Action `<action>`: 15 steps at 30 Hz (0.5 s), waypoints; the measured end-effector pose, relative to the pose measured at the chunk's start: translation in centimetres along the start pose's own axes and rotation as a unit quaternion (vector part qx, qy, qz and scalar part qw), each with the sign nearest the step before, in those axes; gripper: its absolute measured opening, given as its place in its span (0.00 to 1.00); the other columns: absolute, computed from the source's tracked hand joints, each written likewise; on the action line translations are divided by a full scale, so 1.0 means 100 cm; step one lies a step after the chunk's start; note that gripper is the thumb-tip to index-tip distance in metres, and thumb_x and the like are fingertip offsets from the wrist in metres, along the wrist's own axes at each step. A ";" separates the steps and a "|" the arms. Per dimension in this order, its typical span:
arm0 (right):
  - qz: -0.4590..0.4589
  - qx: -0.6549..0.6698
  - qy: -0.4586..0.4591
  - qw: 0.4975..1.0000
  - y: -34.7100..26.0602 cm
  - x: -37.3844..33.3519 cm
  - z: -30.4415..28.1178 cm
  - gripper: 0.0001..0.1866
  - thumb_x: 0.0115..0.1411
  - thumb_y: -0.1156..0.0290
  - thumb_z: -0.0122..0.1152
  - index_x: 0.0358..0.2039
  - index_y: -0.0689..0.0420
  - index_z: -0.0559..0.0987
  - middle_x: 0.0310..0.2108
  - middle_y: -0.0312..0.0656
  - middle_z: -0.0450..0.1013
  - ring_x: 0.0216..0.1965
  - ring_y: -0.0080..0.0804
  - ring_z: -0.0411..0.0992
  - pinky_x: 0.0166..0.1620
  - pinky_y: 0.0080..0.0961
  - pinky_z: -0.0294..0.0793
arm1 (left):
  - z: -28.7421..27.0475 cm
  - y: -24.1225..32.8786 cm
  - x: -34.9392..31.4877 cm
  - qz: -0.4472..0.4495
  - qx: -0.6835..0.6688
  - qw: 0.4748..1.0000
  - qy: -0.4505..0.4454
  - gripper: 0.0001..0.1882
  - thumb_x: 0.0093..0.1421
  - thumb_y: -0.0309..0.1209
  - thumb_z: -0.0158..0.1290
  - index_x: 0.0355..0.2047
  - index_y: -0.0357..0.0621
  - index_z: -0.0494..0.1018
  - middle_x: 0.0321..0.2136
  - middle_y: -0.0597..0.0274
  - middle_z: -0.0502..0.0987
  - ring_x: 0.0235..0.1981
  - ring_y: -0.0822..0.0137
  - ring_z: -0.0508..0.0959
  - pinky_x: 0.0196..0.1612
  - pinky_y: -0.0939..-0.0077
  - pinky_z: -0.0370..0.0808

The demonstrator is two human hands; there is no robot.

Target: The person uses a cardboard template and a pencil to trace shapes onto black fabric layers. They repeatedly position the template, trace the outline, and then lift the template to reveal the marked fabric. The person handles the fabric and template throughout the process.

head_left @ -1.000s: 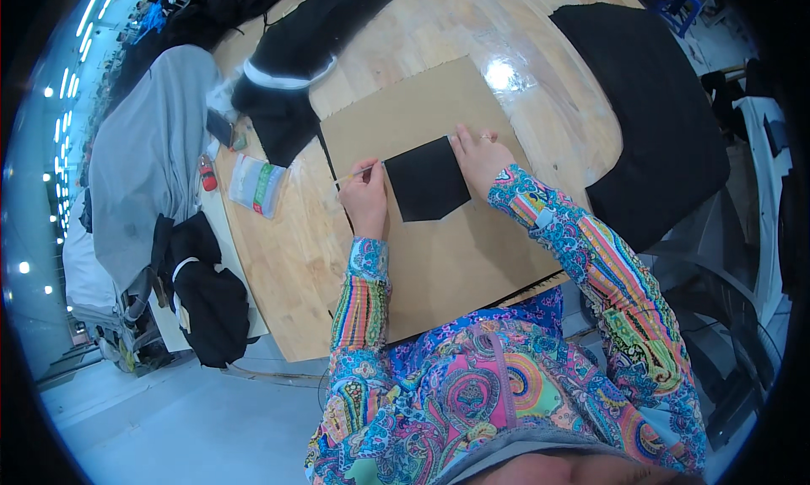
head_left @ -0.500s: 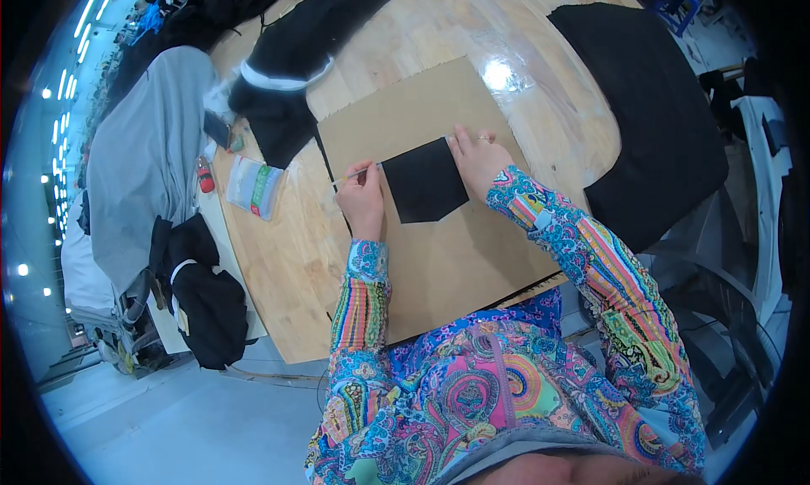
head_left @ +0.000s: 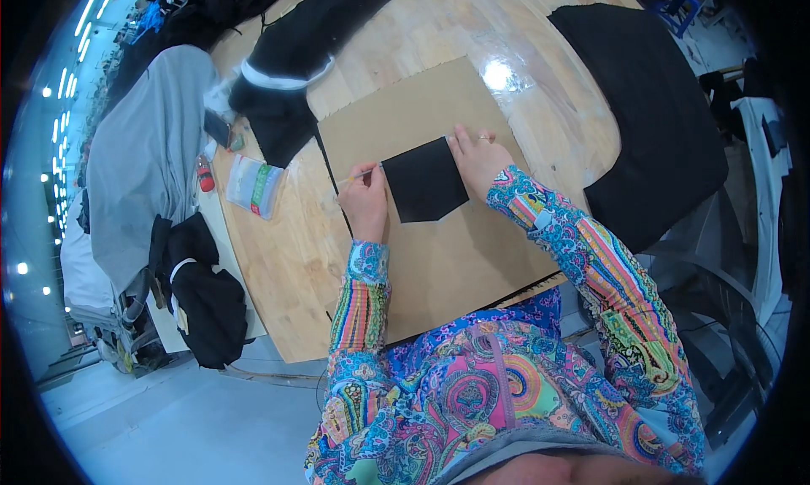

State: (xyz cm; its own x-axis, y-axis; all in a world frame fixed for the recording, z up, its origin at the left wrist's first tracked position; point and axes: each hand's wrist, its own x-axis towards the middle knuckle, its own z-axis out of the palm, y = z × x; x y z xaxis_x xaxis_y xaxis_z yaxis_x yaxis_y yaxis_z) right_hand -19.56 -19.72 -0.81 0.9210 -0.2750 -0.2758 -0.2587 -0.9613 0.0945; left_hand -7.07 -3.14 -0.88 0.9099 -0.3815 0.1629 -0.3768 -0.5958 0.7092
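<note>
A black pocket-shaped fabric piece (head_left: 424, 183), with a pointed lower edge and a pale rim there, lies on a brown cardboard sheet (head_left: 451, 270). At its upper left corner is my left hand (head_left: 366, 202), closed on a thin, pale, pencil-like stick (head_left: 355, 176). The stick's tip near the fabric is too small to make out. My right hand (head_left: 481, 162) rests with fingers stretched out at the piece's upper right corner, the fingertips pressing on or just beside the edge. Part of the card lies hidden under both hands.
Large black fabric pieces (head_left: 650, 114) lie on the right of the wooden table (head_left: 283, 295). Beyond the card is a black bundle (head_left: 308, 38) with a white band. A clear packet (head_left: 254, 186), a small red-capped bottle (head_left: 205, 175) and a phone-like dark object (head_left: 217, 128) sit left.
My left hand has shifted slightly right, closer to the corner of the black piece, with the stick in its fingers. My right hand and the fabric have not visibly moved.
</note>
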 end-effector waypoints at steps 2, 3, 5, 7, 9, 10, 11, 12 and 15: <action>0.001 0.003 0.003 1.000 0.001 0.000 0.002 0.31 0.55 0.75 0.48 0.61 0.60 0.56 0.62 0.47 0.50 0.50 0.52 0.63 0.46 0.31 0.73 | -0.001 -0.001 -0.007 0.015 -0.008 1.000 -0.008 0.09 0.55 0.31 0.52 0.29 0.38 0.75 0.20 0.56 0.77 0.22 0.66 0.77 0.29 0.75 0.72; 0.002 0.005 0.005 1.000 0.001 0.000 0.003 0.31 0.55 0.75 0.48 0.61 0.60 0.56 0.62 0.47 0.50 0.49 0.52 0.63 0.46 0.31 0.73 | -0.002 -0.002 -0.011 0.022 -0.012 1.000 -0.012 0.08 0.55 0.31 0.52 0.29 0.38 0.75 0.20 0.55 0.77 0.23 0.65 0.77 0.29 0.74 0.72; 0.001 0.001 -0.003 1.000 0.001 -0.002 -0.004 0.31 0.55 0.75 0.48 0.61 0.60 0.56 0.62 0.47 0.50 0.49 0.52 0.64 0.45 0.31 0.73 | -0.007 -0.007 -0.021 0.043 0.004 0.999 -0.018 0.08 0.55 0.31 0.53 0.29 0.38 0.75 0.20 0.55 0.76 0.22 0.65 0.77 0.28 0.74 0.72; 0.008 0.012 -0.012 1.000 0.000 -0.001 -0.004 0.31 0.56 0.76 0.48 0.61 0.59 0.55 0.63 0.45 0.49 0.51 0.52 0.62 0.41 0.35 0.75 | -0.011 -0.009 -0.032 0.059 0.012 0.998 -0.022 0.08 0.55 0.31 0.53 0.29 0.38 0.75 0.19 0.55 0.76 0.22 0.64 0.77 0.28 0.74 0.71; 0.023 0.036 -0.022 0.999 0.001 0.003 0.003 0.32 0.56 0.78 0.49 0.62 0.56 0.55 0.64 0.42 0.46 0.54 0.51 0.59 0.33 0.42 0.79 | -0.013 -0.006 -0.044 0.071 0.008 0.997 -0.025 0.07 0.54 0.31 0.53 0.29 0.39 0.75 0.18 0.55 0.76 0.21 0.64 0.77 0.26 0.74 0.71; 0.021 0.037 -0.020 0.999 0.000 0.004 0.004 0.32 0.56 0.78 0.50 0.62 0.56 0.55 0.64 0.42 0.46 0.54 0.51 0.59 0.33 0.42 0.79 | -0.015 -0.009 -0.049 0.063 0.002 0.998 -0.028 0.07 0.54 0.30 0.53 0.29 0.39 0.75 0.18 0.55 0.76 0.21 0.64 0.77 0.26 0.74 0.71; 0.020 0.038 -0.017 0.999 -0.001 0.005 0.004 0.32 0.56 0.78 0.50 0.62 0.56 0.55 0.64 0.42 0.46 0.54 0.51 0.59 0.33 0.42 0.79 | -0.016 -0.012 -0.054 0.055 -0.004 0.998 -0.031 0.07 0.54 0.30 0.53 0.29 0.39 0.75 0.18 0.56 0.76 0.21 0.64 0.78 0.26 0.74 0.72; 0.020 0.039 -0.015 0.999 -0.002 0.006 0.005 0.32 0.56 0.77 0.50 0.62 0.56 0.55 0.64 0.42 0.46 0.54 0.51 0.59 0.33 0.41 0.79 | -0.017 -0.015 -0.058 0.046 -0.010 0.998 -0.034 0.07 0.54 0.30 0.53 0.29 0.39 0.75 0.18 0.56 0.77 0.21 0.64 0.78 0.25 0.74 0.72; 0.020 0.032 -0.014 0.999 -0.001 0.004 0.003 0.32 0.56 0.77 0.50 0.62 0.56 0.55 0.64 0.42 0.46 0.53 0.51 0.59 0.33 0.40 0.80 | -0.019 -0.017 -0.068 0.024 -0.017 0.998 -0.051 0.06 0.55 0.27 0.53 0.31 0.36 0.75 0.21 0.64 0.77 0.24 0.77 0.75 0.28 0.83 0.70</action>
State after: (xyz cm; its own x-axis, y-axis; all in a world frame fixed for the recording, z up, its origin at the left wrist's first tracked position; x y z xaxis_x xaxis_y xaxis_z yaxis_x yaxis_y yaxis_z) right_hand -19.28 -19.77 -1.24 0.9013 -0.3124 -0.3001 -0.3138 -0.9484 0.0449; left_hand -12.23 1.84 -1.90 0.8677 -0.4802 0.1285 -0.4126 -0.5516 0.7249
